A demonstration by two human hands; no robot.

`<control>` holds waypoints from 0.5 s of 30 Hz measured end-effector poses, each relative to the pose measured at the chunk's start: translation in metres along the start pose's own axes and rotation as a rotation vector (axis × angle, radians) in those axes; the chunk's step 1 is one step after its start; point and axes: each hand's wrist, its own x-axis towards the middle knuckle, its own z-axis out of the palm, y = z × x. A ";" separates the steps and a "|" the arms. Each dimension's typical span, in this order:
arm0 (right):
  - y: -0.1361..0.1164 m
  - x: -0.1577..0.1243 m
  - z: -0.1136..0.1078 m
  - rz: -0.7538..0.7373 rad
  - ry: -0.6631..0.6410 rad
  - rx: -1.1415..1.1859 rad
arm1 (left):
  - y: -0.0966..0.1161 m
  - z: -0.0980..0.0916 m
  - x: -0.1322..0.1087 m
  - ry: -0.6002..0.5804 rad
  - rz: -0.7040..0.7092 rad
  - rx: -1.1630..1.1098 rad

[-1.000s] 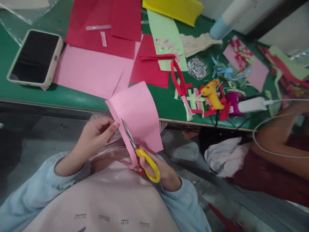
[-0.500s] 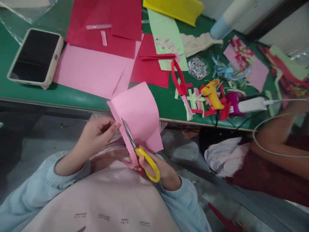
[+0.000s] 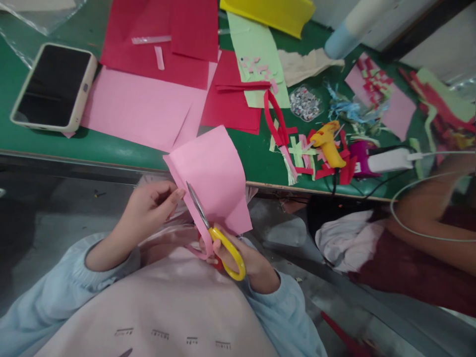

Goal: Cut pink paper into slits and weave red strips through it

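My left hand (image 3: 148,210) pinches the left edge of a pink sheet of paper (image 3: 215,173), held upright over my lap below the table edge. My right hand (image 3: 245,260) grips yellow-handled scissors (image 3: 213,230); their blades point up into the sheet near its left side. A narrow pink strip (image 3: 197,238), partly cut from the sheet, hangs down beside the blades and curls at the bottom.
A green table (image 3: 111,148) carries a phone (image 3: 54,87), red sheets (image 3: 156,39), pink sheets (image 3: 141,106), light green paper (image 3: 258,59), a yellow sheet (image 3: 271,12), a yellow glue gun (image 3: 329,144) and paper scraps. Another person's arm (image 3: 431,213) is at right.
Almost nothing has changed; the pink sheet has only wavered a little while both hands keep their grip.
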 end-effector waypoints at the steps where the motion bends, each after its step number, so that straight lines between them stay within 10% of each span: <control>1: -0.001 0.000 0.000 0.002 -0.013 -0.003 | -0.001 0.000 0.000 0.000 0.000 -0.005; 15: -0.016 -0.006 0.009 0.011 0.008 -0.073 | 0.005 -0.001 0.001 -0.004 -0.004 -0.018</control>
